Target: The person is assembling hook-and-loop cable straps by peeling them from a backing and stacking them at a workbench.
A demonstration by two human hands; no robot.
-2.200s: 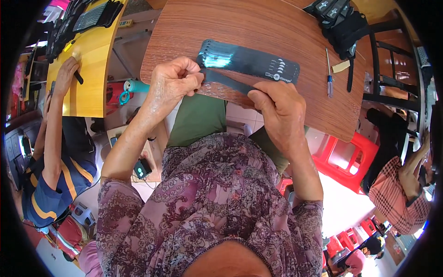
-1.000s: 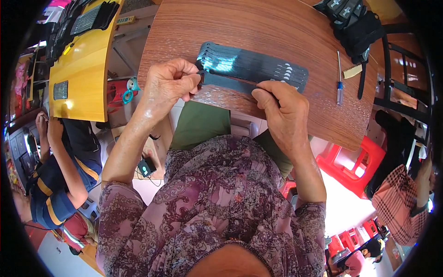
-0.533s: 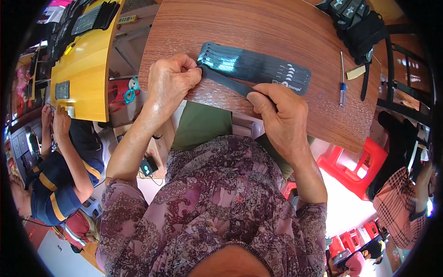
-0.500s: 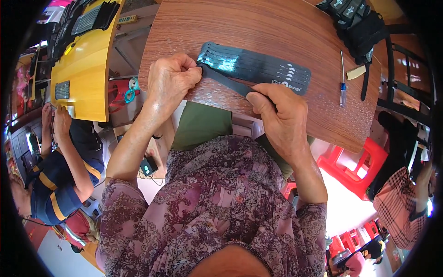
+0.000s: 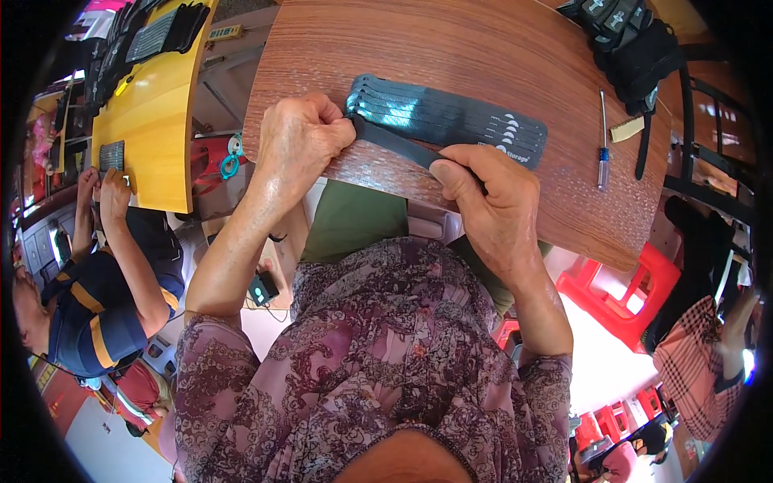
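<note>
A dark fabric strap (image 5: 394,143) is stretched between my two hands above the table's near edge. My left hand (image 5: 304,133) pinches one end of it, fingers closed. The other end is gripped between thumb and fingers of my right hand (image 5: 493,183). Just beyond the strap lies a set of similar dark straps (image 5: 443,114), fanned in overlapping rows on the brown table (image 5: 386,40). White printed marks show near the set's right end, and my right hand covers a little of its near corner.
A screwdriver (image 5: 603,165) with a clear-blue handle lies at the right, beside a small beige piece (image 5: 627,129). Black strap bundles (image 5: 636,60) pile up at the far right corner. A red stool (image 5: 616,298) stands below. At left, a co-worker (image 5: 105,298) sits at a yellow table (image 5: 153,145).
My hands keep their hold on the strap, nearly still. The view has shifted slightly. At left, the co-worker's hands have moved up toward the small strap bundle on the yellow table.
</note>
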